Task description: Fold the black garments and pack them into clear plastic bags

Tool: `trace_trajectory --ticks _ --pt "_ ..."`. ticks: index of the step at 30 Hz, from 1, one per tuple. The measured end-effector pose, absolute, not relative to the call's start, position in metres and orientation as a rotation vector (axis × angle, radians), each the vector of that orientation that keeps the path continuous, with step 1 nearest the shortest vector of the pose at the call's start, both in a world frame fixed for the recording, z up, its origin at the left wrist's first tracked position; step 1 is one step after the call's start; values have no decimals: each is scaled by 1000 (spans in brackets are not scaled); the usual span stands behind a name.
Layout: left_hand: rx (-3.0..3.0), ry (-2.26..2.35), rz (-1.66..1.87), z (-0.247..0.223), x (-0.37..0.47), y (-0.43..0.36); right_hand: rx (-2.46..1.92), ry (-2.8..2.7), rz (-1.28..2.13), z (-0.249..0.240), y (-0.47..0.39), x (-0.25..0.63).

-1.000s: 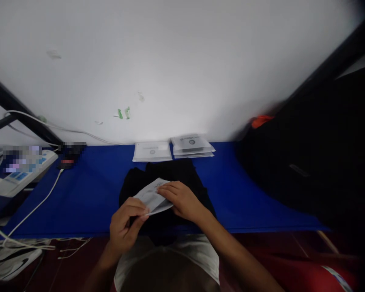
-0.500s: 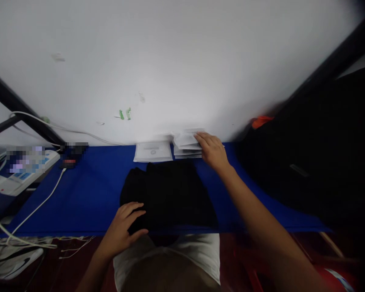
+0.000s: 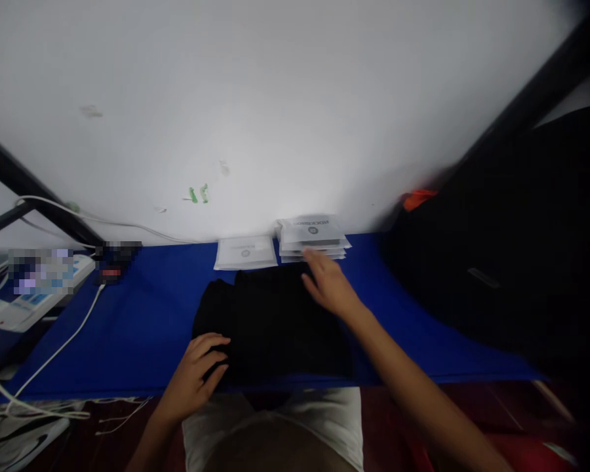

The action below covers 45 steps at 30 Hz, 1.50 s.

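Note:
A folded black cloth (image 3: 275, 321) lies on the blue table cover (image 3: 147, 308) in front of me. On its left edge rests my left hand (image 3: 196, 370), fingers apart. My right hand (image 3: 327, 282) is over the cloth's upper right part, slightly blurred, with thumb and fingers apart and nothing held. Just beyond its fingertips sits a stack of white printed packets (image 3: 312, 233) against the wall. One flat white packet (image 3: 246, 254) lies to the left of that stack, behind the cloth.
At the left are a white power strip (image 3: 44, 295), white cables (image 3: 78, 328) and a dark device (image 3: 120, 259). A large black item (image 3: 496, 262) fills the right side, with something orange (image 3: 419, 198) beside it. Black frame bars slope at both sides.
My right hand has come off the packet stack and moved back toward the cloth, empty. The top packet now lies flat on the stack. My left hand stays at the cloth's left edge.

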State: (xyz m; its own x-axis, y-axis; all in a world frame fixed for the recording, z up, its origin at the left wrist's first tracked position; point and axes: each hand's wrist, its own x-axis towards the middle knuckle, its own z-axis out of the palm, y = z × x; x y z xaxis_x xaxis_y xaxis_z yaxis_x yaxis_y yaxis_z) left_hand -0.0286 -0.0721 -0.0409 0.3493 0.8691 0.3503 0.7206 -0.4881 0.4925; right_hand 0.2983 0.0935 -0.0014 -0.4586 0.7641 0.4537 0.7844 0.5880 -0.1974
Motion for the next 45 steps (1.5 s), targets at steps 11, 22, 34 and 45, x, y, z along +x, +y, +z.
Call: trace_trajectory --ticks 11,22,34,45 --pt "2226 1389 1051 -26 -21 -62 -980 -2499 323 -34 -39 271" --pt "2245 1710 1044 -35 -49 -28 -1186 -2318 277 -20 14 341" --pt "2311 1885 499 -10 -13 66 -1367 -2495 -128 -27 107 293" --pt "2151 1817 648 -15 -1 87 -1386 -2531 -173 -24 136 290"
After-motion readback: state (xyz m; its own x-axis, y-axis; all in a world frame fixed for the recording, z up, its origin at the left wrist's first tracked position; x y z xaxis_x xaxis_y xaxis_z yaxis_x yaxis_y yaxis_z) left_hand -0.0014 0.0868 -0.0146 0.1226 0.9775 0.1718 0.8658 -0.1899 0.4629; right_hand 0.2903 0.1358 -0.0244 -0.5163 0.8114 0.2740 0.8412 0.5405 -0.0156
